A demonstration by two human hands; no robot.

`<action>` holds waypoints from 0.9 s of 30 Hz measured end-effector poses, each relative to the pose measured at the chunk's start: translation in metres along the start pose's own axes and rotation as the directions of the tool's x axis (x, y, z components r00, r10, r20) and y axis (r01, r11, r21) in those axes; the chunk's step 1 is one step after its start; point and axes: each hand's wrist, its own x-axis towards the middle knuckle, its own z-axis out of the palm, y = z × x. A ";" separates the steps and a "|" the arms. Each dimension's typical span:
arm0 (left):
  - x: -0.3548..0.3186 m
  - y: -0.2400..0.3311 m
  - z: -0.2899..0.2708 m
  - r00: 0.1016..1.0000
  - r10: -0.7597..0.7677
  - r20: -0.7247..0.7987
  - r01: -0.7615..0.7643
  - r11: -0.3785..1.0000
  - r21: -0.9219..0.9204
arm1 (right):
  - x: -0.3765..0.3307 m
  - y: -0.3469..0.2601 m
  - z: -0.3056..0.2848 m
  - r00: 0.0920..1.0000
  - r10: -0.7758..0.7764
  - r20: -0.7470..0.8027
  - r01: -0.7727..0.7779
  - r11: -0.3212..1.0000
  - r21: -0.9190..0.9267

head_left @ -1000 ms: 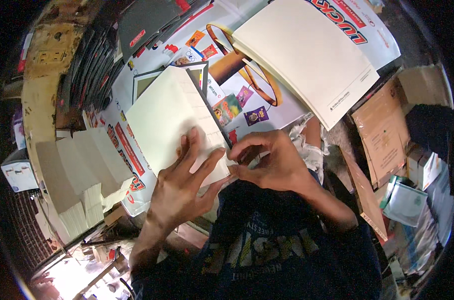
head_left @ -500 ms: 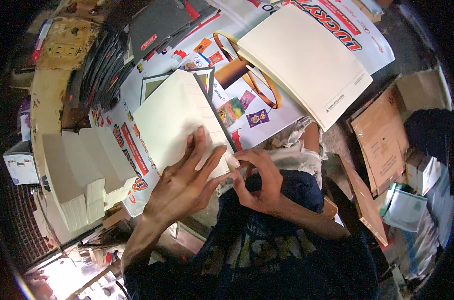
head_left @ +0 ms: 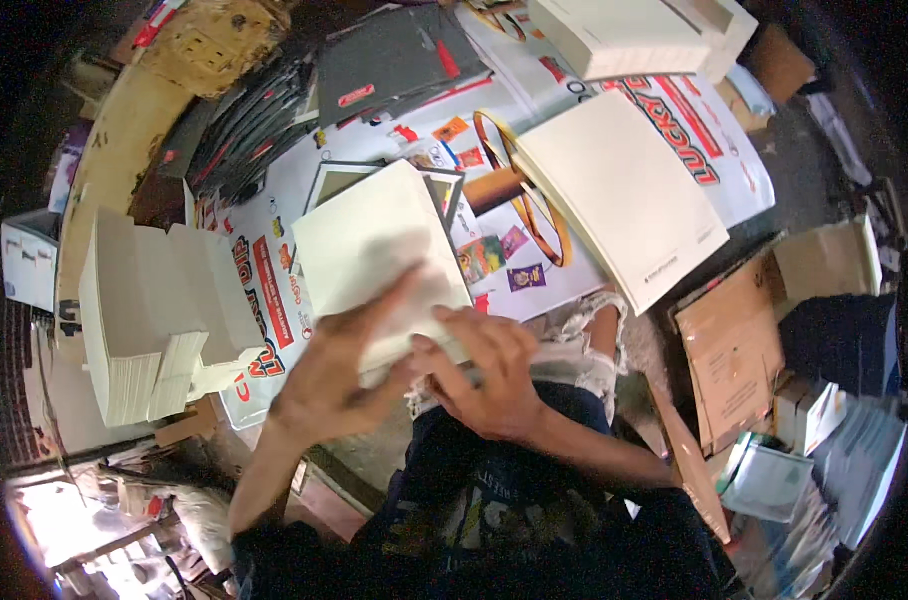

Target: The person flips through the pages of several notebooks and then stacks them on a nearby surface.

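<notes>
A block of cream paper sheets lies tilted in front of me, over a dark-edged frame printed on the poster sheet. My left hand rests along the block's near left part, its fingers stretched out over the top sheet and smeared by motion. At the near right corner of the block is my right hand, its fingers bent round the paper edge. Shadow and blur hide just where its fingertips press. To the right lies a second stack of cream sheets, with small print near one edge.
Thick cream paper blocks stand at the left, and more blocks at the far right. Dark folders lie at the back on the printed poster. Flattened cardboard and a clear plastic container sit at the right.
The view has shifted, so more of the far paper blocks shows. My right hand has moved from pinching the block's corner to reaching over its near edge; my left fingers have drawn together.
</notes>
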 end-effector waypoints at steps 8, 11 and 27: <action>-0.075 -0.081 0.006 0.597 -0.407 -0.692 0.149 0.903 -0.403 | 0.043 -0.016 0.005 0.899 -0.110 0.425 0.185 0.973 -0.141; -0.101 -0.115 0.019 0.548 -0.607 -0.575 -0.055 0.660 -0.749 | 0.042 -0.018 0.010 0.903 -0.076 0.423 0.202 0.944 -0.260; -0.011 -0.054 0.078 0.842 -0.265 -0.470 0.489 0.742 0.457 | 0.024 0.014 0.006 0.903 0.399 0.160 -0.429 0.844 0.320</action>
